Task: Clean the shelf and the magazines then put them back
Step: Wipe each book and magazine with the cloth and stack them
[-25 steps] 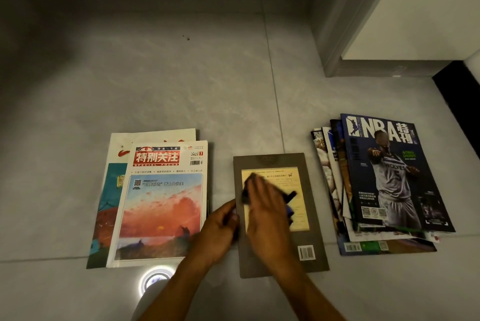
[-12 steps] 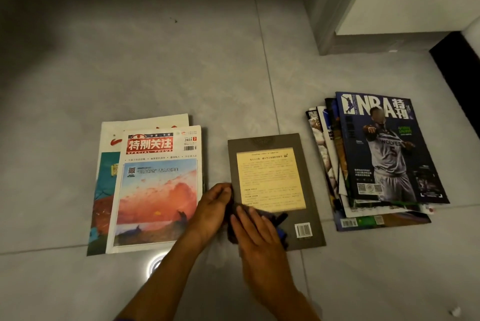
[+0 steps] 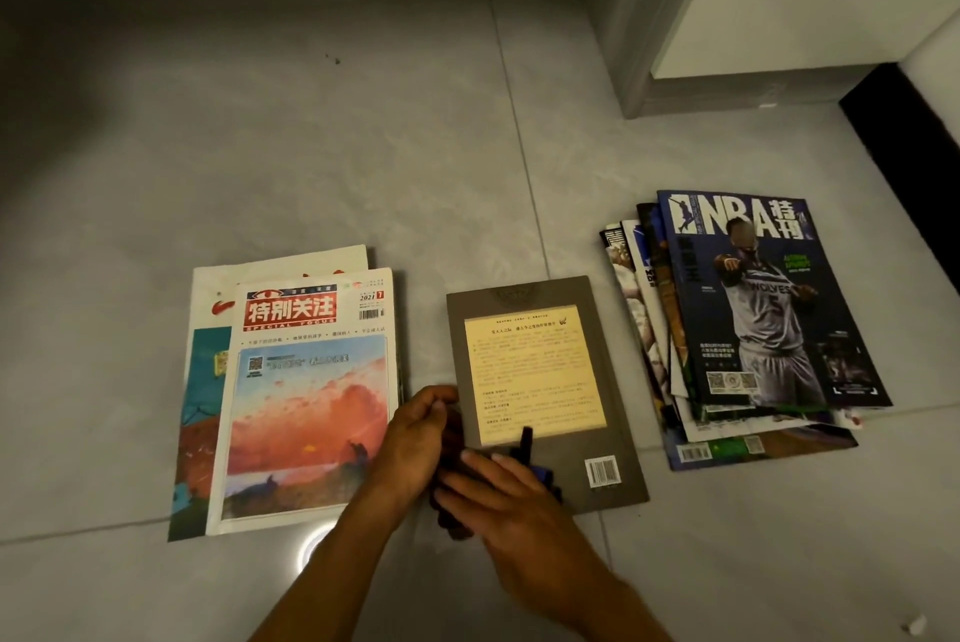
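A brown book (image 3: pixel 613 329) with a yellow text panel lies face-down on the floor between two stacks. My left hand (image 3: pixel 415 438) grips its left edge with curled fingers. My right hand (image 3: pixel 509 501) lies flat over a dark cloth (image 3: pixel 525 449), pressing it on the book's near left corner; most of the cloth is hidden under the hand. To the left lies a red-titled magazine (image 3: pixel 311 381) on top of another. At the right, an NBA magazine (image 3: pixel 753 308) tops a fanned stack of several.
Everything lies on grey floor tiles (image 3: pixel 311 147). A white cabinet on a grey base (image 3: pixel 727 80) stands at the back right, with a dark strip (image 3: pixel 904 147) beside it. A bright light reflection (image 3: pixel 311 545) shows on the tile near my left forearm.
My right hand has dragged the cloth from the middle of the yellow panel down to the book's near left corner. My left hand has stayed at the book's left edge.
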### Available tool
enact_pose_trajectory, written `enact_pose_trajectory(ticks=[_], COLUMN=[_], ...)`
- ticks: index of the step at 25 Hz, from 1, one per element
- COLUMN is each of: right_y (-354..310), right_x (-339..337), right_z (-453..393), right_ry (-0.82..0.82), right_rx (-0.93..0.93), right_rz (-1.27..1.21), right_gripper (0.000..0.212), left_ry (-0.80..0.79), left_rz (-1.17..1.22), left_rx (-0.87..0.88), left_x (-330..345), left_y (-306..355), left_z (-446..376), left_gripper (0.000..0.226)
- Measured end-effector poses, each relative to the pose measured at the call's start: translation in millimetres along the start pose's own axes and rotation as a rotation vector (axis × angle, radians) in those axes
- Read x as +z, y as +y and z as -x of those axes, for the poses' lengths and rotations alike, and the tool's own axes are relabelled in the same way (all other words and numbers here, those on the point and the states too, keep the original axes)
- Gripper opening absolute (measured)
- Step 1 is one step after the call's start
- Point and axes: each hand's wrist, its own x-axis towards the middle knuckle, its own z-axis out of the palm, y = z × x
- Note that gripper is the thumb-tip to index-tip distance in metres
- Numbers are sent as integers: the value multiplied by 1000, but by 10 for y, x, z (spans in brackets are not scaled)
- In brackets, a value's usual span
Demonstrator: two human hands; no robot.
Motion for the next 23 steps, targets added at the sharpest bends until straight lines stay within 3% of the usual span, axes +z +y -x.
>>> enact_pose_trajectory(ticks=[4,9,15,18,21,23], right_y=[686,1343,797,588,696,776], right_x=[-443,-744,-192,197,100,-136], right_z=[-692,-1211,-124,416,405,190], right_ry=[108,200,340,384,399,511], right_rx=[124,350,468,367,374,579], right_rz=[-105,-232,-99,95,74,-173], right_gripper=[71,55,50,42,44,50], left_ry=[21,-31,-51,-42,29,118], left_rz=[13,-6,-117,-160,-330,-535], left_rx=[-6,-51,22,31,171,379], left_x=[-35,-20,-13,5,61,169], left_y=[-14,13,6,-42,-22,-24], left_z=[50,80,16,-6,21,41], left_gripper=[27,20,27,28,52,73])
